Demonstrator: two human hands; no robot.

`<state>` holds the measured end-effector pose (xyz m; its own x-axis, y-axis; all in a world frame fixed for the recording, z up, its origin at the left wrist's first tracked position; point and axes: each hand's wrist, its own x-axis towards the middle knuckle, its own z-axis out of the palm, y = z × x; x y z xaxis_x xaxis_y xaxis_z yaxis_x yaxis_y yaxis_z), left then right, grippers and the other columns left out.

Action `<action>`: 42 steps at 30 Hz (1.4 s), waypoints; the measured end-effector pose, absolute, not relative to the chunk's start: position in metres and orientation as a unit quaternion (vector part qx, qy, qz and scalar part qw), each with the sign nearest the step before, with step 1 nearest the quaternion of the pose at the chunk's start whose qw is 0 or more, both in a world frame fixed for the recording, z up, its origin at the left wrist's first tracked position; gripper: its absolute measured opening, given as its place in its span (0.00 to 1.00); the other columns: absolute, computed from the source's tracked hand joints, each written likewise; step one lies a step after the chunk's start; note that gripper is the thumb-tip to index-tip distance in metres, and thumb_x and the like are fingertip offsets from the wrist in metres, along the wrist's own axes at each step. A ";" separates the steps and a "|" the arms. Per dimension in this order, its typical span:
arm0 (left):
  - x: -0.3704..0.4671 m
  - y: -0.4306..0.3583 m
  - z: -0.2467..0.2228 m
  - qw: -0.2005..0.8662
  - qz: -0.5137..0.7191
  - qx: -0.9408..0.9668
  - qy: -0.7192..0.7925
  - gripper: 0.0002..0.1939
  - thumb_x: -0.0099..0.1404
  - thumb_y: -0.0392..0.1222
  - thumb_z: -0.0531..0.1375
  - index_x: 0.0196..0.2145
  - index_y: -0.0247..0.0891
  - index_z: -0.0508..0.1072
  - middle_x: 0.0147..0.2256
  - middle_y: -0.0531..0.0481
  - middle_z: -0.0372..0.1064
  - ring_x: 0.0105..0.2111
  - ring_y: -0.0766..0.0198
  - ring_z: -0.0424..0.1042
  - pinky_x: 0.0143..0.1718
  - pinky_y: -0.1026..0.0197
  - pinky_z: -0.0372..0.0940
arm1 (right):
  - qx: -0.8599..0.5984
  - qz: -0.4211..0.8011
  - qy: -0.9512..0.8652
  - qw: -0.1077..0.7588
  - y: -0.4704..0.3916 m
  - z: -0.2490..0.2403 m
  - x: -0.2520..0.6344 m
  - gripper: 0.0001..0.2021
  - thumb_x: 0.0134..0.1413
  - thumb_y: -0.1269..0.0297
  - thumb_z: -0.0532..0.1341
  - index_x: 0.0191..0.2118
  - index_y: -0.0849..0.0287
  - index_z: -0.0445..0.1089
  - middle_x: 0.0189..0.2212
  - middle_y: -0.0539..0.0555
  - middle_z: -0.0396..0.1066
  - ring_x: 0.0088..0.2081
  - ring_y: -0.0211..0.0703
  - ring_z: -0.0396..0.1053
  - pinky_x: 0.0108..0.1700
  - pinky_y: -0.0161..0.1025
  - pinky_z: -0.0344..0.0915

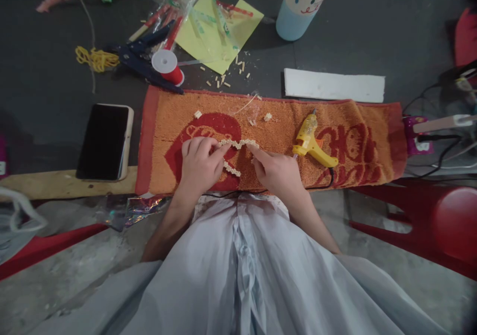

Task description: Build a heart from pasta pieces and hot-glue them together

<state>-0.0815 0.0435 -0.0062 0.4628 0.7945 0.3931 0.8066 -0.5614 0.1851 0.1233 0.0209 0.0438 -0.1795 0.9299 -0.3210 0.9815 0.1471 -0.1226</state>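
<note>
A thin, bumpy zigzag strip of small pale pieces (240,144) lies across the orange towel (164,151) between my hands. My left hand (201,162) closes on its left end, with the index finger stretched along it. At the other end, the bent fingers of my right hand (278,173) pinch the strip. A second row of pale pieces (233,170) slants out below my left hand, and its upper end is hidden by the fingers. Two small pale clusters, one on the left (198,115) and one on the right (267,117), sit farther up the towel.
Right of my hands lies a yellow glue gun (313,143), its cord trailing along the front edge. Beyond the towel are a white foam strip (333,85), a red thread spool (167,67), dark-handled cutters (141,56), yellow paper (242,24) and a bottle (301,9). A phone (103,142) lies left.
</note>
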 end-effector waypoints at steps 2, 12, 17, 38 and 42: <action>-0.082 0.043 -0.006 0.013 -0.230 -0.855 -0.465 0.16 0.69 0.35 0.55 0.49 0.45 0.78 0.38 0.45 0.71 0.42 0.55 0.64 0.45 0.51 0.55 | 0.636 -0.153 0.752 0.084 0.020 0.044 0.124 0.25 0.67 0.65 0.48 0.67 0.53 0.65 0.40 0.56 0.82 0.35 0.43 0.77 0.29 0.38 0.53; -0.088 0.043 -0.006 -0.004 -0.217 -0.835 -0.506 0.18 0.69 0.35 0.54 0.51 0.45 0.79 0.40 0.45 0.71 0.43 0.55 0.65 0.46 0.51 0.55 | 0.659 -0.126 0.737 0.079 0.020 0.043 0.129 0.26 0.65 0.68 0.50 0.66 0.55 0.65 0.32 0.57 0.81 0.31 0.44 0.75 0.28 0.37 0.48; -0.088 0.044 -0.007 -0.024 -0.216 -0.825 -0.521 0.20 0.67 0.33 0.53 0.51 0.44 0.78 0.41 0.45 0.71 0.44 0.54 0.65 0.46 0.51 0.56 | 0.661 -0.130 0.737 0.058 0.020 0.039 0.129 0.26 0.65 0.67 0.48 0.66 0.57 0.65 0.31 0.58 0.81 0.30 0.45 0.75 0.27 0.38 0.48; -0.099 0.040 -0.011 -0.047 -0.257 -0.811 -0.524 0.20 0.66 0.30 0.53 0.49 0.43 0.79 0.40 0.44 0.70 0.44 0.53 0.64 0.44 0.50 0.57 | 0.659 -0.174 0.729 -0.059 0.009 0.028 0.148 0.25 0.63 0.65 0.47 0.59 0.62 0.72 0.24 0.58 0.77 0.25 0.48 0.73 0.28 0.38 0.55; -0.100 0.039 -0.012 -0.061 -0.250 -0.809 -0.529 0.21 0.66 0.31 0.53 0.49 0.46 0.79 0.41 0.44 0.69 0.44 0.52 0.65 0.45 0.49 0.57 | 0.655 -0.186 0.729 -0.066 0.009 0.029 0.149 0.26 0.62 0.66 0.47 0.60 0.62 0.72 0.24 0.57 0.77 0.24 0.47 0.71 0.29 0.38 0.56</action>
<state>-0.1000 0.0390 -0.0120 0.3150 0.8861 0.3399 0.8254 -0.4326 0.3628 0.1487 0.0090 0.0286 -0.1334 0.9799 -0.1484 0.9309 0.0725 -0.3580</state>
